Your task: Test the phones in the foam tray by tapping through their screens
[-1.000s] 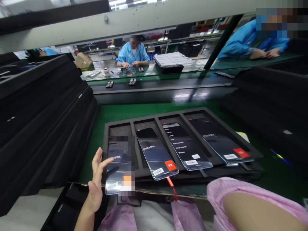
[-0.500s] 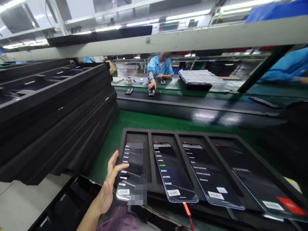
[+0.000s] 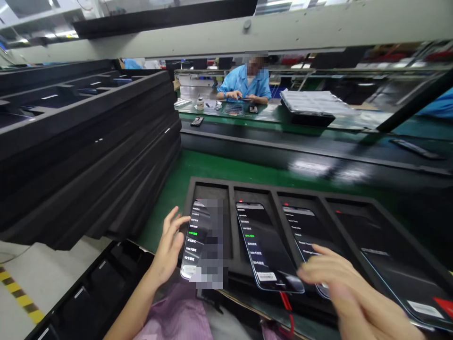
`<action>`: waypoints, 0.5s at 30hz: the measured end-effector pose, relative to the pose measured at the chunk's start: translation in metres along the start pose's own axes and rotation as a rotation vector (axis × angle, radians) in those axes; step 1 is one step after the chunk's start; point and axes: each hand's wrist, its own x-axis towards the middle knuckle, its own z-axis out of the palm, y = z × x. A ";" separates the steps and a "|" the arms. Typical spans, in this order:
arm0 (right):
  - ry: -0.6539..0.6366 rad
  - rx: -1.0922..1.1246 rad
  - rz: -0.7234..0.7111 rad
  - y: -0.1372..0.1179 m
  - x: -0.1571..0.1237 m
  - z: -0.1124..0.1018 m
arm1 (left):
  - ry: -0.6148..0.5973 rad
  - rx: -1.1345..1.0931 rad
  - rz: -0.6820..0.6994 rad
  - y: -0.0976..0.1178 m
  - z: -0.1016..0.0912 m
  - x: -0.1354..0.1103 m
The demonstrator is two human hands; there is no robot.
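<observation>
A black foam tray with several slots lies on the green bench, a phone propped in each slot. My left hand is open, its fingers spread and its thumb touching the left edge of the leftmost phone, whose screen shows a menu list. My right hand hovers blurred over the lower end of the third phone, fingers stretched out and holding nothing. The second phone shows a menu and has a red cable plugged into its bottom. The fourth phone shows a red patch at its corner.
A tall stack of black foam trays rises at the left. Another black tray sits low at front left. Beyond a dark conveyor belt, a person in a blue coat works at the far bench beside a pile of sheets.
My right hand has come into view over the third phone. The view shifted left and closer. My left hand stays at the leftmost phone's edge. The first two screens changed to menu lists.
</observation>
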 end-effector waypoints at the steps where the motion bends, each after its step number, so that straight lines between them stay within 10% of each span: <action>1: -0.020 -0.033 -0.041 0.003 0.006 0.006 | 0.010 -0.031 -0.038 0.002 0.002 0.004; 15: -0.233 -0.479 -0.007 0.022 0.026 0.026 | 0.052 -0.234 -0.244 0.012 0.017 0.039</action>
